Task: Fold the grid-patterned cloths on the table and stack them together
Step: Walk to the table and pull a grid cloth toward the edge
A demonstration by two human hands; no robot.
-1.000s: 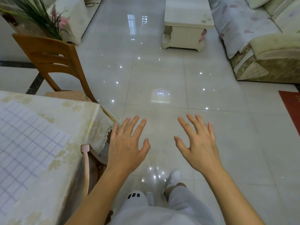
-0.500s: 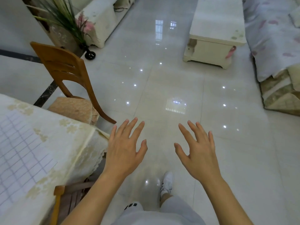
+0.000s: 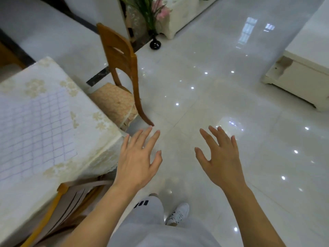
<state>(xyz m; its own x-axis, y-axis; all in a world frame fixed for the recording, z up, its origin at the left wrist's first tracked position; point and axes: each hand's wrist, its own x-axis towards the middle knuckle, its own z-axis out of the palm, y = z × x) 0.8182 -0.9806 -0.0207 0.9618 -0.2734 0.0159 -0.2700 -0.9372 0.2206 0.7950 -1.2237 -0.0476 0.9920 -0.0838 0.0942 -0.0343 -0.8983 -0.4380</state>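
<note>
Above the floor, left hand [image 3: 137, 157] and right hand [image 3: 220, 157] hover empty, fingers spread.

The view has swung left, bringing the grid cloth [image 3: 33, 132] and table [image 3: 99, 147] closer to both hands

Both arms bare, reaching fwd from bottom of frame, roughly parallel, forearms angled slightly inward twd the wrists. Left hand [image 3: 137, 161] held palm down, back of hand up, fingers straight and spread, thumb out to the inner side; holds nothing, touches nothing. Right hand [image 3: 222, 157] same pose, palm down, fingers splayed and a bit raised at the tips, thumb stuck out twd the left hand; also empty. Hands side by side at abt same height, apart w/ a clear gap betw the thumbs. Wrists straight, in line w/ forearms. Below the arms: light trousers w/ black marks on left leg, one white shoe visible
</note>
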